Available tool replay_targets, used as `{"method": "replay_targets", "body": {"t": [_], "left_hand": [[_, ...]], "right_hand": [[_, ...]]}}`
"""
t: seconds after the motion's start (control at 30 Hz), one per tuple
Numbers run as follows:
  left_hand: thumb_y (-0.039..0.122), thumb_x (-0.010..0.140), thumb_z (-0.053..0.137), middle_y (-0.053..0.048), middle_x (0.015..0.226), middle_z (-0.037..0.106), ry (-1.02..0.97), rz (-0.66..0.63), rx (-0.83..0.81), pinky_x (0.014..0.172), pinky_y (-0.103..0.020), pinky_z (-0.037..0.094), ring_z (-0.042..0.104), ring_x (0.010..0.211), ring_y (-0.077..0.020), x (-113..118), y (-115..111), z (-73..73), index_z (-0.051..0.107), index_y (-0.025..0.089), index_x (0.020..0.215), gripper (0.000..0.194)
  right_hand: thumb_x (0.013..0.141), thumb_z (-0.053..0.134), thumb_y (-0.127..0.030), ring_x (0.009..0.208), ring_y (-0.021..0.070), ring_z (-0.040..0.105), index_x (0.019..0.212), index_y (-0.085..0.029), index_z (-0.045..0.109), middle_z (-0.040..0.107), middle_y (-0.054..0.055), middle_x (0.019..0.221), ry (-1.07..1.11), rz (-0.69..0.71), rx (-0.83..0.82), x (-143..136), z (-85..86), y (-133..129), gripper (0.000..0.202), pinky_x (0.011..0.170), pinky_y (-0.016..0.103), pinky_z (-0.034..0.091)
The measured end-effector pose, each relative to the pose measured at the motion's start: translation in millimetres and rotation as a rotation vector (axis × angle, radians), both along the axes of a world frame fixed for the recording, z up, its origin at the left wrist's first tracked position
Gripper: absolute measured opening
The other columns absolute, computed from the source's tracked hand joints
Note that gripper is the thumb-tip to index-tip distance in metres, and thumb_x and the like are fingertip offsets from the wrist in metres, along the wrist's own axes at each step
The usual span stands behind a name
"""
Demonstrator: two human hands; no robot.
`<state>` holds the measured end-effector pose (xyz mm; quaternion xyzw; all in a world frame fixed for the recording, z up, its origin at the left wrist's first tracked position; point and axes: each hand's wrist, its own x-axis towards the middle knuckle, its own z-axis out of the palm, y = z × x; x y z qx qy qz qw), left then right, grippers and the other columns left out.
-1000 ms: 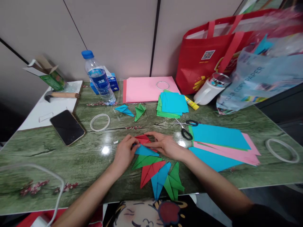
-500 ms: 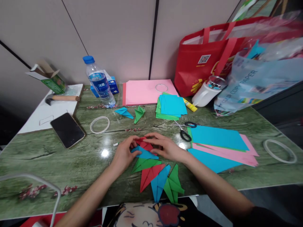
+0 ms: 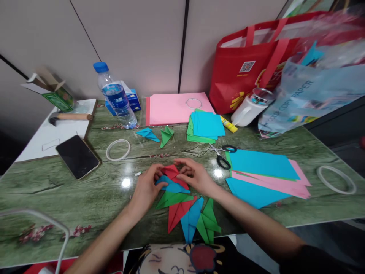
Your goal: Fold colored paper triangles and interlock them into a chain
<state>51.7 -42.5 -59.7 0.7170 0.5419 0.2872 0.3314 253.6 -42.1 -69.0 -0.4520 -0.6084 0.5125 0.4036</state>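
Observation:
A curved chain of folded paper pieces in red, blue and green lies at the table's front, from a green piece [image 3: 209,221] at its near end to a red piece [image 3: 174,176] at its far end. My left hand [image 3: 148,188] grips the blue piece [image 3: 171,185] beside that red one, thumb on top and fingertips partly hidden behind. On the other side, my right hand [image 3: 198,178] has its thumb against the red piece, with its fingers curled above the paper. Beyond my hands lie a loose blue folded piece [image 3: 148,134] and a loose green one [image 3: 166,136].
Scissors [image 3: 221,155] lie right of my hands, beside blue paper sheets [image 3: 265,164] and a cut paper stack [image 3: 209,124]. Leftward are a tape ring [image 3: 118,150], a phone [image 3: 78,156], a hammer [image 3: 71,117] and a water bottle [image 3: 116,99]. Behind stand a mug [image 3: 251,110] and a red bag [image 3: 230,76].
My right hand's fingers have drawn back and curled, uncovering more of the red piece. My left hand keeps its hold on the blue piece. The view has shifted slightly.

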Motion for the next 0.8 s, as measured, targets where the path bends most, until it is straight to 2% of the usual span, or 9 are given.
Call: {"method": "replay_targets", "body": {"t": [0.1,0.23,0.3,0.53,0.8], "left_hand": [[0.010,0.063,0.073,0.006,0.072,0.058,0.031,0.033,0.021,0.059,-0.022,0.043,0.056,0.065,-0.0118,-0.5,-6.5,-1.8,0.052,0.024,0.106,0.050],[0.008,0.065,0.070,0.007,0.072,0.057,0.030,0.072,0.092,0.058,-0.021,0.042,0.056,0.065,-0.0111,-0.3,-17.7,-2.8,0.047,0.024,0.114,0.056],[0.007,0.067,0.069,0.007,0.072,0.056,0.022,0.074,0.095,0.057,-0.021,0.042,0.056,0.064,-0.0107,-0.1,-21.4,-2.6,0.045,0.025,0.117,0.057],[0.010,0.072,0.065,0.007,0.070,0.056,-0.002,0.070,0.095,0.058,-0.020,0.044,0.054,0.059,-0.0090,0.0,-23.7,-5.1,0.045,0.025,0.119,0.053],[0.008,0.074,0.063,0.007,0.072,0.056,0.036,0.040,0.233,0.062,-0.020,0.046,0.057,0.063,-0.0093,-0.7,-28.4,-10.1,0.040,0.025,0.121,0.055]], "right_hand": [[0.075,0.065,-0.023,0.073,0.0132,0.061,0.116,-0.020,0.057,0.064,0.004,0.094,0.027,0.033,-0.072,-0.3,5.8,-1.4,0.042,0.065,0.027,0.051],[0.077,0.062,-0.026,0.072,0.0144,0.062,0.094,-0.016,0.063,0.067,0.004,0.085,0.007,0.095,-0.139,-1.2,13.6,-4.0,0.020,0.063,0.026,0.049],[0.078,0.060,-0.027,0.069,0.0135,0.062,0.087,-0.016,0.062,0.066,0.003,0.083,-0.004,0.112,-0.145,-1.9,14.9,-5.1,0.015,0.061,0.025,0.048],[0.080,0.056,-0.026,0.067,0.0116,0.059,0.087,-0.017,0.058,0.063,0.001,0.080,-0.047,0.147,-0.110,-2.6,15.7,-5.8,0.011,0.059,0.022,0.045],[0.079,0.056,-0.025,0.058,0.0090,0.053,0.084,-0.017,0.057,0.059,0.000,0.074,-0.079,0.158,-0.116,-2.8,15.9,-6.0,0.009,0.051,0.020,0.042]]}}
